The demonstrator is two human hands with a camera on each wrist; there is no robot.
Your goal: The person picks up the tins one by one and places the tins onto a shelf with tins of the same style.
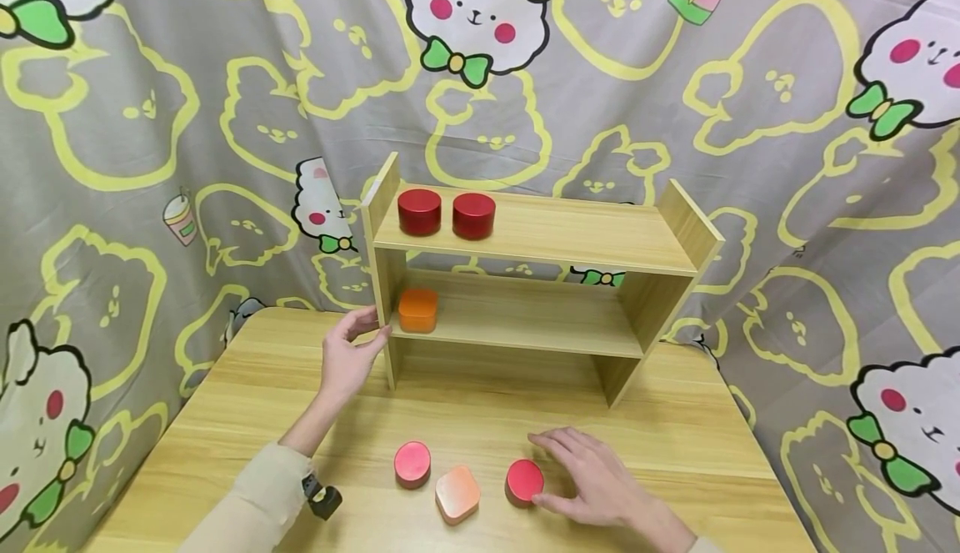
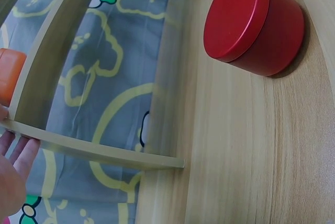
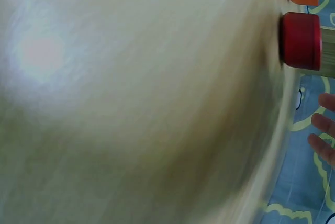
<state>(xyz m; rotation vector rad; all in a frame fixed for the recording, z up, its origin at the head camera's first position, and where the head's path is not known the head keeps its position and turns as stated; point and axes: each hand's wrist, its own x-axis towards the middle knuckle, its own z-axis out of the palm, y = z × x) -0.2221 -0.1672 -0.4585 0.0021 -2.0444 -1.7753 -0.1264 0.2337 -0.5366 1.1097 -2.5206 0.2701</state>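
My left hand (image 1: 351, 357) grips the left side panel of a wooden shelf (image 1: 517, 340), thumb at the front edge and fingers on the outer side. Beside a round red tin (image 1: 524, 482) on the table is my right hand (image 1: 592, 478), fingers spread apart. Its thumb lies close to that tin; whether they touch I cannot tell. Left of it are a pale orange square tin (image 1: 457, 495) and a pinkish-red round tin (image 1: 412, 464). In the right wrist view the fingertips (image 3: 323, 124) stand apart from the red tin (image 3: 301, 41).
Two dark red round tins, a left one (image 1: 419, 212) and a right one (image 1: 473, 215), stand on the top shelf. An orange square tin (image 1: 417, 310) sits at the left of the middle shelf. A patterned curtain (image 1: 225, 119) hangs behind the wooden table (image 1: 697, 444).
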